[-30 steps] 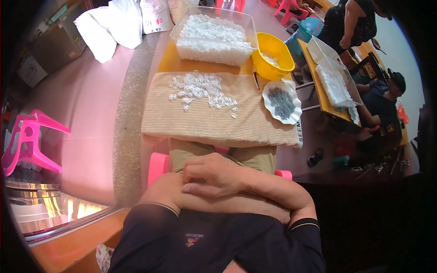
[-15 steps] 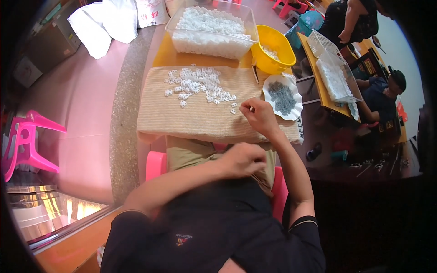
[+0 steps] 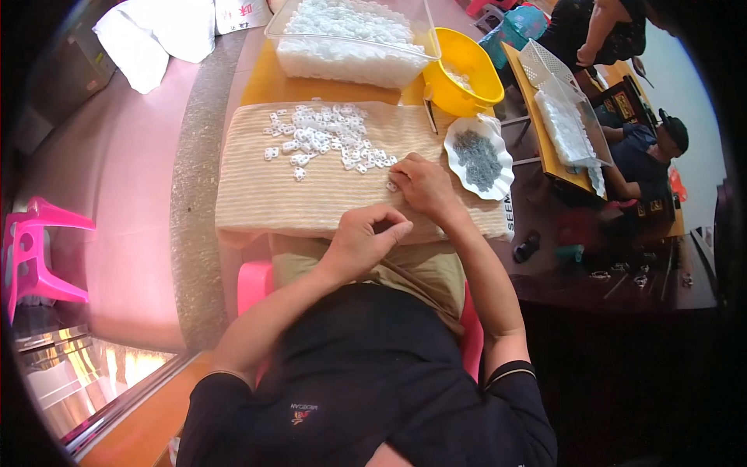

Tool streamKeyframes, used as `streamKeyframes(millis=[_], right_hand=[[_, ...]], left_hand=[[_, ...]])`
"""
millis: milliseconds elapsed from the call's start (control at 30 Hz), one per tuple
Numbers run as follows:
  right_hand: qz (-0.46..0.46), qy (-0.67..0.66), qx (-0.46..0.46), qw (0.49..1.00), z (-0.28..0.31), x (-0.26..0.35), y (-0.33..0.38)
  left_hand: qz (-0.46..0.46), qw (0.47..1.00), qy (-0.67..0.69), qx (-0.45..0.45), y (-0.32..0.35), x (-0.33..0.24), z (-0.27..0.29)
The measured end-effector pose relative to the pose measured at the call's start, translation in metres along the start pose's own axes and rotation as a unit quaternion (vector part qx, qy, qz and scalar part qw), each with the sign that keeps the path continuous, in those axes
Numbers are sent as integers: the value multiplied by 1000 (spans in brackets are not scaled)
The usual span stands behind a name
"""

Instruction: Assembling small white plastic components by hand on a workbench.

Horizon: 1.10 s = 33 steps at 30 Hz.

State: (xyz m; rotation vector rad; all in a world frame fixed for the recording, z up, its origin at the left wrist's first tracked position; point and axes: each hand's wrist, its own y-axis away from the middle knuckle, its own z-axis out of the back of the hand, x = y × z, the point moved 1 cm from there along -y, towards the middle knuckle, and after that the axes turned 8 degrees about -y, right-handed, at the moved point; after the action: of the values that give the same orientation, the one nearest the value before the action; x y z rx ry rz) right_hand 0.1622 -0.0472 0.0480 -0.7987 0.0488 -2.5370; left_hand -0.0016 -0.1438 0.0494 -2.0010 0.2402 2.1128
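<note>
My left hand (image 3: 364, 240) is curled above the towel's near edge, its thumb pointing right; whatever may be inside the fingers is hidden. Farther up, my right hand (image 3: 424, 187) rests low over the striped beige towel (image 3: 272, 194), fingertips pinched together at its surface. I cannot make out what is between them. One small white plastic piece (image 3: 391, 187) with dark holes lies just beside those fingertips. Up and to the left spreads a loose pile of similar white pieces (image 3: 311, 138). Right of my right hand stands a scalloped white dish (image 3: 504, 173) with small grey parts (image 3: 478, 159) in it.
A clear bin (image 3: 354, 66) full of white pieces and a yellow tub (image 3: 467, 97) stand at the table's far side. A dark slim tool (image 3: 430, 115) lies by the tub. A pink stool (image 3: 47, 249) is at left; another person (image 3: 650, 156) sits at right.
My left hand has moved up and left from my lap to the towel's near edge. My right hand has shifted onto the spot beside the small white pieces, covering one.
</note>
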Motion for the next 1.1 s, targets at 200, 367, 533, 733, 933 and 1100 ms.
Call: streamKeyframes(millis=[200, 367, 533, 733, 933, 1100], right_hand=[[55, -128, -85, 987, -6, 1, 12], [47, -294, -69, 952, -6, 30, 31], [67, -379, -46, 922, -6, 18, 39], [-31, -596, 20, 802, 3, 9, 48], [-146, -664, 45, 732, 10, 9, 54], [-180, -599, 17, 780, 14, -2, 61]], left_hand=[[60, 990, 118, -54, -19, 19, 17], [147, 940, 307, -31, -29, 22, 23], [180, 916, 358, 25, -32, 28, 22], [220, 901, 363, 92, -34, 24, 18], [205, 899, 369, 115, -36, 23, 10], [210, 905, 357, 102, -34, 23, 1]])
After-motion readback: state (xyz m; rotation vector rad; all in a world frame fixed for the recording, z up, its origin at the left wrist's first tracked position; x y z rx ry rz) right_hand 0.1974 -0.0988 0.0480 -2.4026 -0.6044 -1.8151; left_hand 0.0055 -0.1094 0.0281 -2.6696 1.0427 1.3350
